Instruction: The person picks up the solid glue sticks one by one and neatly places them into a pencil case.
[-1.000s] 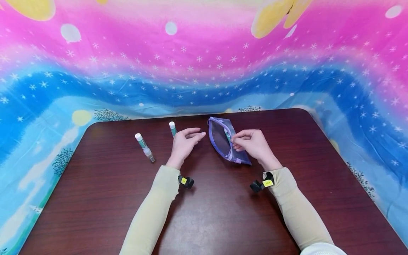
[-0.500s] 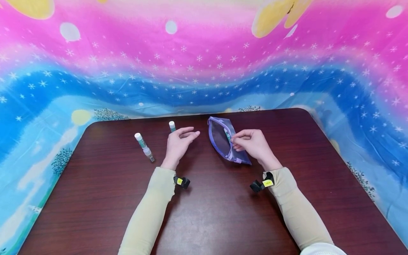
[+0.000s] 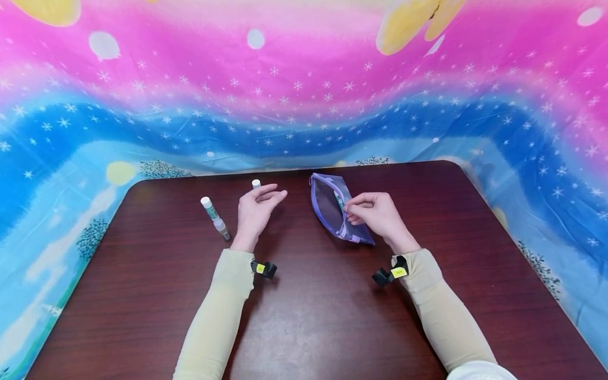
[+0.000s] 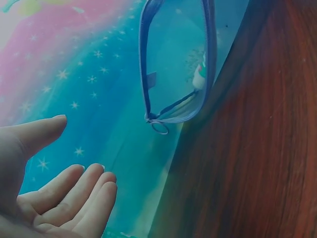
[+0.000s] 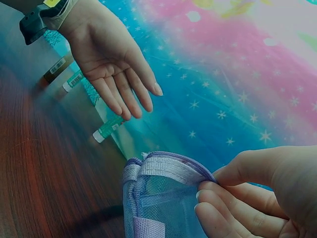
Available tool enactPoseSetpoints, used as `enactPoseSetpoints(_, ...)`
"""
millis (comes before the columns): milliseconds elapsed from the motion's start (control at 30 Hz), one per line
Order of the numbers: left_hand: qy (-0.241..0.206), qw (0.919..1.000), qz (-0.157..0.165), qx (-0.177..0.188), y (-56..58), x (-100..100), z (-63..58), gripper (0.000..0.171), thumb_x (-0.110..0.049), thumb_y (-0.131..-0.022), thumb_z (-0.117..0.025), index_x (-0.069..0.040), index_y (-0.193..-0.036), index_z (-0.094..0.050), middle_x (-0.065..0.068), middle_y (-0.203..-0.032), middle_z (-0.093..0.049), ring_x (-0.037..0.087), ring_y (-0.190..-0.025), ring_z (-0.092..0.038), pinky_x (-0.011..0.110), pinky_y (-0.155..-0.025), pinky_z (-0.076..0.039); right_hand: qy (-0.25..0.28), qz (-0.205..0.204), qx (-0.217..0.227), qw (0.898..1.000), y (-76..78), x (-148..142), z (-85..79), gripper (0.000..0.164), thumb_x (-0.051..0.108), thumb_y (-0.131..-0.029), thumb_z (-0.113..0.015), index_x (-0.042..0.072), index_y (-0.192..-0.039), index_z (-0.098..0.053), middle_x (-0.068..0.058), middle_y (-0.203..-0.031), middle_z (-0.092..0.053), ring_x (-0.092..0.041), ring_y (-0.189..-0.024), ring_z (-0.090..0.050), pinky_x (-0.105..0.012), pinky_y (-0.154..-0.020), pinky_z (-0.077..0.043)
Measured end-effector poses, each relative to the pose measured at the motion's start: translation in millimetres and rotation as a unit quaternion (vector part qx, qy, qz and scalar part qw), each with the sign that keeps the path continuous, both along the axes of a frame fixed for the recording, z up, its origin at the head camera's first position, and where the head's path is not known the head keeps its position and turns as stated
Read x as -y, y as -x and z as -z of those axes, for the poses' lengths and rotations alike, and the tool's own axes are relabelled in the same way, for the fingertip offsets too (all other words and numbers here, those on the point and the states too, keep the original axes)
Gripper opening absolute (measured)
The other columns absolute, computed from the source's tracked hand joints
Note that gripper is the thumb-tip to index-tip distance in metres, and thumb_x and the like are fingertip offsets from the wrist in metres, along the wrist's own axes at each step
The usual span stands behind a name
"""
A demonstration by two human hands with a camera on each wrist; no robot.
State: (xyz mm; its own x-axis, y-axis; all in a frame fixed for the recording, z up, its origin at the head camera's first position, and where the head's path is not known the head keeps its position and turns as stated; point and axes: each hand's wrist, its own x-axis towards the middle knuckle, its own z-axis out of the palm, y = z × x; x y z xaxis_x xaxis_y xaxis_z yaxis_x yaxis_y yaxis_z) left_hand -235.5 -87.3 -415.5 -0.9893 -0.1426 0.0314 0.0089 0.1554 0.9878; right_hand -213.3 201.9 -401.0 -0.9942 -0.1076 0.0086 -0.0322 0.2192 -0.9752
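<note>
A purple mesh zipper pouch [image 3: 359, 231] gapes open on the table. My right hand [image 3: 377, 214] pinches the zippered edge of its mouth between thumb and fingers, as the right wrist view [image 5: 252, 196] confirms. Inside the pouch lies a green-and-white glue stick [image 3: 338, 199]. To the left of the pouch, my left hand [image 3: 255, 214] hovers with fingers extended and holds nothing. Just behind it shows the white cap of another glue stick [image 3: 256, 183], its lower part hidden by the hand. In the left wrist view, the pouch's zippered rim [image 4: 210, 54] is ahead of the fingers.
Farther left stand a white-capped green glue stick [image 3: 209, 208] and, right in front of it, a brownish tube with a clear cap [image 3: 221, 229]. The dark wooden table [image 3: 309, 316] ends at a colourful snowflake cloth [image 3: 294, 105] hung behind and around it.
My left hand has moved left, away from the pouch, and now covers most of the glue stick behind it. My right hand keeps its grip on the pouch edge.
</note>
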Motion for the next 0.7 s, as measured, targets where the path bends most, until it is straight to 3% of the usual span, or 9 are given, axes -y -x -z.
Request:
enactPoseSetpoints(433,-0.008,0.999,-0.022,-0.037,-3.1,13.6,-10.4,0.046,-0.035,-0.085,-0.085,-0.015,-0.124,-0.074,0.003,-0.108,-0.074,0.014,-0.102,-0.07,0.033,-0.09,-0.056,0.002,0.003,0.0,1.0,-0.1,-0.6,0.1,0.016,0.002,-0.092,-0.073,-0.011,-0.101,-0.074,-0.019,-0.085,-0.074,-0.02,-0.067,-0.071,-0.034,-0.065,-0.062)
enactPoseSetpoints(700,-0.005,0.9962,-0.049,-0.072,-2.0,20.0,-16.9,0.049,-0.033,-0.087,-0.084,-0.012,-0.129,-0.071,0.01,-0.116,-0.073,0.018,-0.104,-0.07,0.031,-0.084,-0.058,0.001,0.003,-0.001,1.0,-0.4,-0.7,-0.9,0.015,0.002,-0.092,-0.073,-0.01,-0.101,-0.075,-0.019,-0.085,-0.074,-0.021,-0.067,-0.071,-0.034,-0.065,-0.062)
